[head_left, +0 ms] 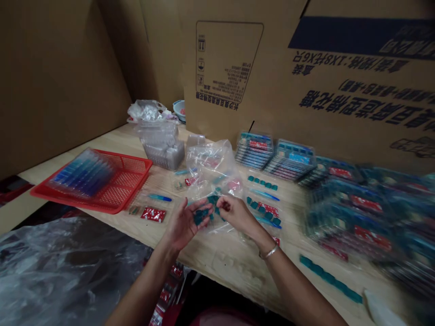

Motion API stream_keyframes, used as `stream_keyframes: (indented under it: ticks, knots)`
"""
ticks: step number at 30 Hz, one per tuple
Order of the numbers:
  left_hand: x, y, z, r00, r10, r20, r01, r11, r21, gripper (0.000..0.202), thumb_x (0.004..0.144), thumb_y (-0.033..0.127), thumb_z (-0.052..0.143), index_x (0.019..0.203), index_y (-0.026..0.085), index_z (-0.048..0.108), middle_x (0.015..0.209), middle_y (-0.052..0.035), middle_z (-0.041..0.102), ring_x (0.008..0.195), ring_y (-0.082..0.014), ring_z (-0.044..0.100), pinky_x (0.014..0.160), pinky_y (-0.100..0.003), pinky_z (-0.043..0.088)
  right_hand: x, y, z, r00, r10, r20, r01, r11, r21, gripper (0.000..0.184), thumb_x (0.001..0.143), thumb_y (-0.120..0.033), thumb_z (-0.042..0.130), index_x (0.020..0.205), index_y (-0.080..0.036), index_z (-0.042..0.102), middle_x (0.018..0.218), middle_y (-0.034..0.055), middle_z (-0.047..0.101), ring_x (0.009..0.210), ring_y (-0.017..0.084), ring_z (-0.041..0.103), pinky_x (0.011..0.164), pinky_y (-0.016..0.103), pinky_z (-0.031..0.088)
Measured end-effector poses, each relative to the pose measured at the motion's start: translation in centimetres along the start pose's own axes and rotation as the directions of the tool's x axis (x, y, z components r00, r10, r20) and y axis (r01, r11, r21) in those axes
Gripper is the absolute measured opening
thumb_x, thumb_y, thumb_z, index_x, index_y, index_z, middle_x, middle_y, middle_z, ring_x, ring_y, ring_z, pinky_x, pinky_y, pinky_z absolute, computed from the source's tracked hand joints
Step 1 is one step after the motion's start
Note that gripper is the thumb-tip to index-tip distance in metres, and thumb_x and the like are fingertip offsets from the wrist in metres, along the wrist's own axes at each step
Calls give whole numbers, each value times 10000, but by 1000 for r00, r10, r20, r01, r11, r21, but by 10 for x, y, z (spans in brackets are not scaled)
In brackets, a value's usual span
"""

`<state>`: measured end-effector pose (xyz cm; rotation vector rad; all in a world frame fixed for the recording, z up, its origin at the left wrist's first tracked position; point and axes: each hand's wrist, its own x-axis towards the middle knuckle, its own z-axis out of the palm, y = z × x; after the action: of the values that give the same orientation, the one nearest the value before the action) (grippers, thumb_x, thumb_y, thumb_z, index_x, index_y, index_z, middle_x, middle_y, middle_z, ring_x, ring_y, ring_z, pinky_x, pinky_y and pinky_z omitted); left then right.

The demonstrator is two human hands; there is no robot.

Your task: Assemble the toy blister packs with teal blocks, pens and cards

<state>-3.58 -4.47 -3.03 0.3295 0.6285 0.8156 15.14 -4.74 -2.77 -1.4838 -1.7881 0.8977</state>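
My left hand (190, 219) is turned palm up and cupped, its fingers apart, with several small teal pieces (201, 216) lying in it. Close beside it, my right hand (234, 213) is closed in a pinch; what its fingertips hold, if anything, cannot be made out. Both hands are over the near part of a clear plastic bag (210, 156), where more teal pieces show. Just right of my right hand, clear trays on the table hold rows of teal blocks (261, 182), blue pens (265, 194) and red printed packets (268, 209).
A red basket (136, 174) with blue pens stands at the left. Behind it are stacked clear trays (163, 147). Filled packs (356, 203) pile up on the right, near a teal strip (331, 278). Large cardboard (238, 59) walls the back.
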Motion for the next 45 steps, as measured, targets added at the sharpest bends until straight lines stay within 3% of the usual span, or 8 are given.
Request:
stream_keyframes:
  ticks: [5, 10, 14, 18, 22, 31, 39, 45]
  knots:
    - [0, -7, 2, 997, 71, -24, -70, 997, 17, 283, 800, 371, 615, 944, 142, 697, 1045, -103, 696, 993, -203, 620, 783, -270, 510, -14, -11, 8, 999, 10, -41, 5, 934, 357, 60, 700, -205, 509, 748, -180, 535, 679, -32, 519, 622, 111, 483, 578, 224, 383]
    - [3, -12, 4, 999, 53, 8, -53, 998, -33, 355, 782, 429, 620, 971, 137, 696, 1066, -109, 688, 930, -199, 634, 662, -241, 515, -20, -24, 18, 997, -38, -60, 56, 935, 351, 51, 722, -180, 518, 758, -180, 554, 723, -21, 551, 665, 113, 525, 615, 230, 421]
    - [4, -17, 5, 993, 117, -16, -118, 993, -30, 245, 724, 231, 684, 957, 156, 699, 1057, -59, 688, 919, -163, 635, 758, -240, 524, -17, -30, 20, 988, -101, -114, 133, 935, 328, 83, 788, -195, 526, 823, -190, 601, 810, 4, 621, 745, 130, 591, 684, 251, 472]
    - [4, -15, 4, 989, 144, -37, -144, 990, -3, 299, 673, 77, 680, 961, 154, 690, 1019, -62, 698, 917, -166, 653, 819, -262, 522, -21, -25, 2, 979, -139, -149, 149, 987, 61, 161, 853, -148, 462, 903, -191, 609, 885, 34, 641, 808, 148, 603, 738, 271, 469]
    - [6, -7, 3, 979, 180, -92, -177, 983, 41, 314, 636, 25, 671, 934, 126, 682, 1003, -87, 697, 898, -171, 666, 763, -237, 528, -33, -20, -20, 996, -90, 25, 92, 900, -426, 250, 843, -35, 385, 817, -177, 589, 873, 55, 598, 825, 164, 559, 756, 279, 431]
    - [8, -10, 6, 962, 219, -166, -210, 975, 71, 376, 585, 8, 654, 929, 157, 682, 968, -46, 692, 815, -144, 668, 697, -237, 530, -4, -18, -9, 988, 77, 133, 18, 798, -603, 270, 860, -29, 370, 845, -158, 607, 849, 86, 663, 775, 182, 596, 668, 253, 384]
    - [8, -5, 6, 961, 218, -169, -204, 974, 100, 358, 588, 38, 652, 924, 158, 678, 971, -49, 692, 833, -150, 665, 718, -250, 528, 20, -2, 5, 986, 145, 82, -80, 843, -532, 221, 796, -58, 461, 905, -162, 622, 848, 65, 667, 763, 167, 603, 644, 232, 378]
    - [4, -5, 10, 962, 221, -159, -205, 973, 108, 334, 556, 67, 687, 878, 154, 674, 929, -45, 699, 745, -141, 654, 621, -231, 521, 5, -1, 1, 999, -10, 41, 9, 1000, 18, 187, 743, -58, 449, 818, -163, 585, 684, -29, 577, 632, 108, 532, 593, 196, 382]
